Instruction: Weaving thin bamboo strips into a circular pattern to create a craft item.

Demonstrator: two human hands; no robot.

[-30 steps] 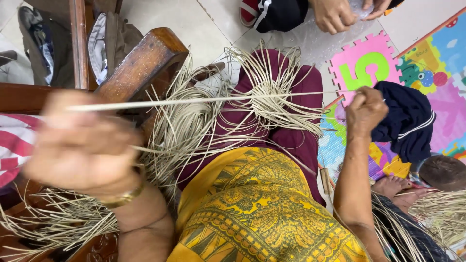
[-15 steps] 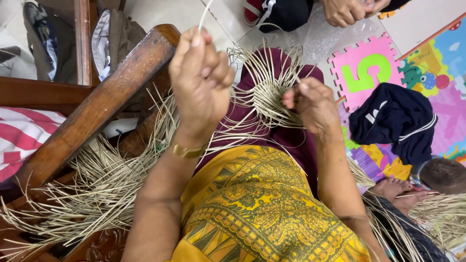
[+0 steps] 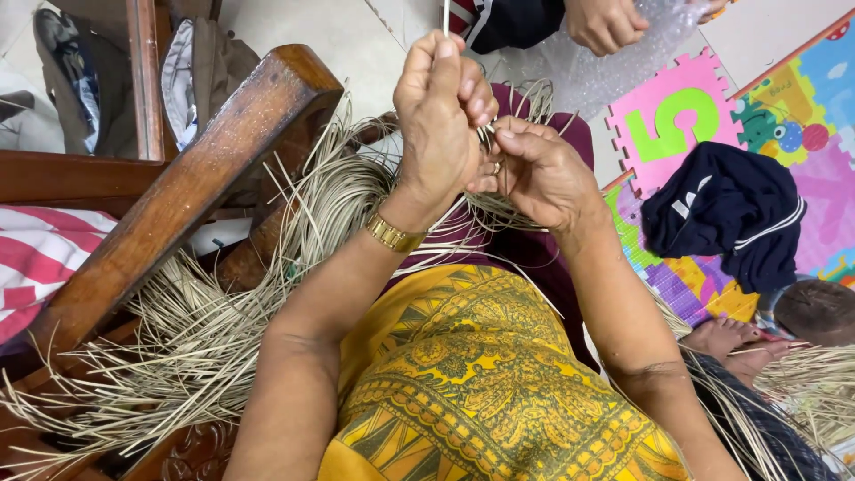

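Pinching a pale straw strand [image 3: 446,16] upright, the left hand [image 3: 443,116] keeps it taut. The right hand's [image 3: 543,174] fingers clench the woven straw piece [image 3: 512,209], steadying it over the lap.

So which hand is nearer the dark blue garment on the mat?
Right. The right hand is nearer the dark blue garment; the left hand is farther left, pinching a pale strand.

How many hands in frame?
3: left hand pinching a straw strand, right hand beside it, another person's hand at top edge. More may be hidden.
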